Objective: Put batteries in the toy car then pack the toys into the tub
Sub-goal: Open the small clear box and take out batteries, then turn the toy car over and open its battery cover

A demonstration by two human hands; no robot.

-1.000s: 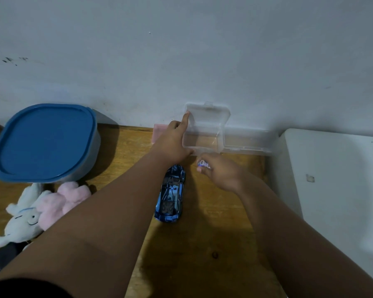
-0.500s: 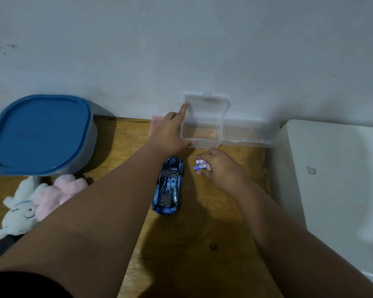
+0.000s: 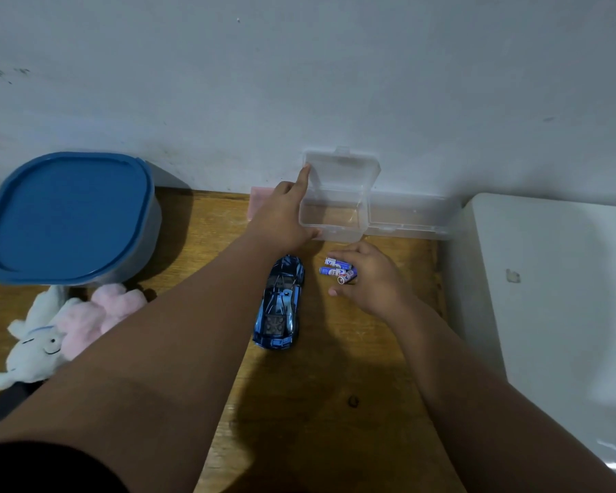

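3 batteries (image 3: 336,270) are held in the grip of the right hand (image 3: 374,279), whose fingers are curled round them. 2 of them are laid with their long axes roughly left to right, free ends pointed left. The 3rd is turned so that 1 round end is faced toward the camera.

The toy car (image 3: 280,304) is set just left of that grip, apart from it, on its wheels. Its long axis is run from the person toward the wall (image 3: 299,83), with the far end leaned slightly right. A dark grid panel is seen at its near end.

Beyond the right grip, a clear box (image 3: 335,204) is held at its left side by the left hand (image 3: 285,218). The index finger is laid on the edge of the raised lid and the thumb is pressed to the base's front corner. The lid is stood open against the wall.

A 2nd clear box (image 3: 409,218) is placed to the right of the 1st. A pink item (image 3: 258,197) is partly hidden behind the left grip.

Well to the left of both grips, a tub (image 3: 68,215) is closed with a blue lid. A white plush (image 3: 32,346) and a pink plush (image 3: 96,314) are laid before it.

The wooden tabletop (image 3: 335,403) is marked by 1 dark knot and is bounded on the right by a white surface (image 3: 548,297).
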